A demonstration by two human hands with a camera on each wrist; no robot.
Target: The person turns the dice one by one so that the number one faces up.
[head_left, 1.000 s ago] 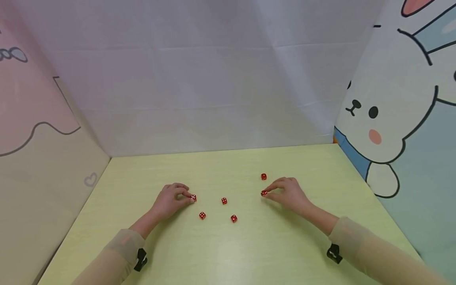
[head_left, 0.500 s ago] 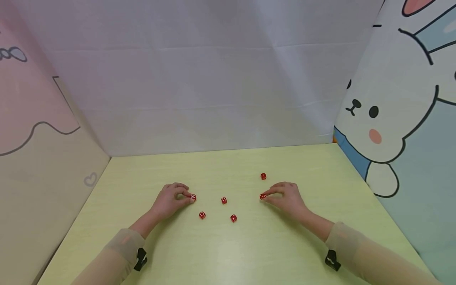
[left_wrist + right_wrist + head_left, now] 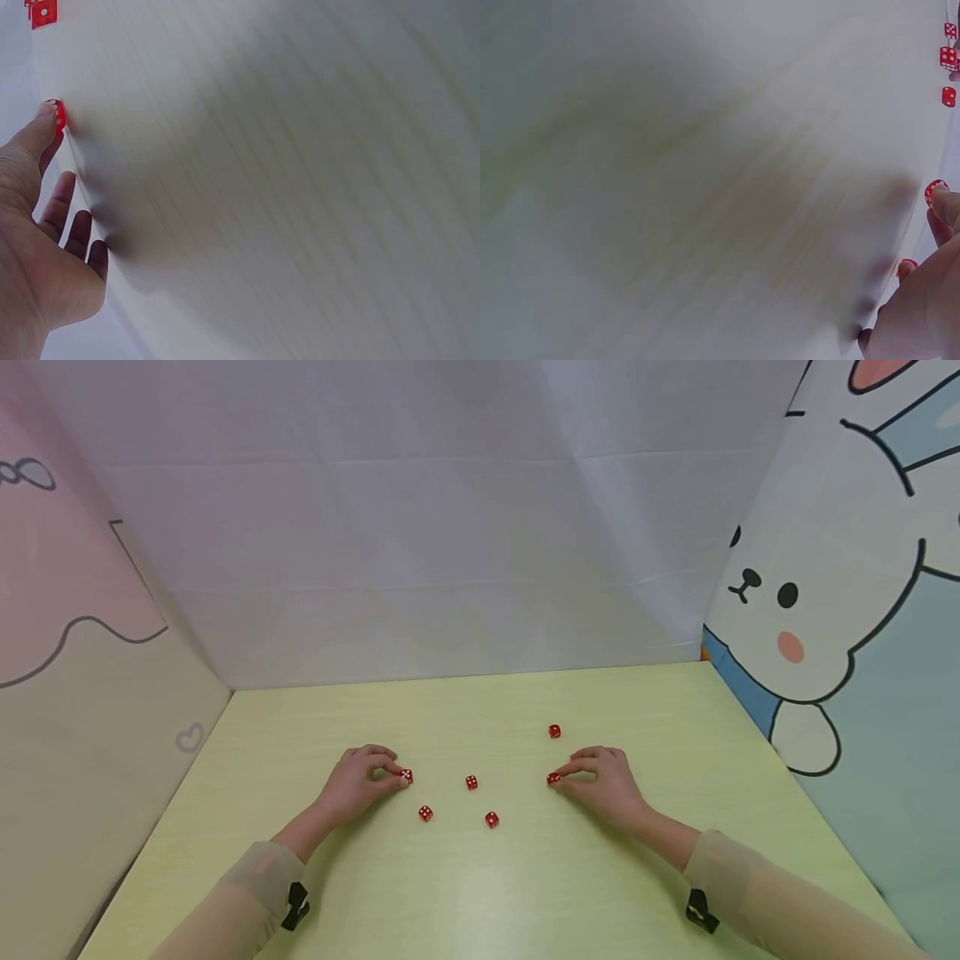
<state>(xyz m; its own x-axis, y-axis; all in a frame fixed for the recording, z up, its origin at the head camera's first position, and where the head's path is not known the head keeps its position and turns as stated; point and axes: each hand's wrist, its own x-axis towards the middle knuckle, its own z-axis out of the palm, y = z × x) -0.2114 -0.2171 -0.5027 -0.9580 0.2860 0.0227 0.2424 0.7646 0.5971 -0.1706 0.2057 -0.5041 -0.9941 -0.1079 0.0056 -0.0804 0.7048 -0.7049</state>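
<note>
My left hand [image 3: 363, 787] pinches a red die [image 3: 407, 777] with white pips between thumb and index finger, on the left part of the table. In the left wrist view this die [image 3: 58, 116] shows at the thumb tip, the other fingers spread below. On the right, my right hand [image 3: 606, 783] pinches another red die [image 3: 553, 779] at its fingertips; the right wrist view shows that die [image 3: 935, 193] by the thumb. Between the hands lie three loose red dice: one in the middle [image 3: 471, 782], one nearer the left hand [image 3: 425, 813], one in front [image 3: 491, 819].
One more red die [image 3: 554, 731] lies behind the right hand's die. The pale yellow table [image 3: 465, 893] meets a white cloth backdrop [image 3: 450, 543] at the back. Printed panels stand at both sides, the right one with a rabbit drawing [image 3: 817, 610].
My right hand has drawn its die slightly toward me, away from the die behind it, and then nearly stopped. My left hand and the loose dice have stayed in place.
</note>
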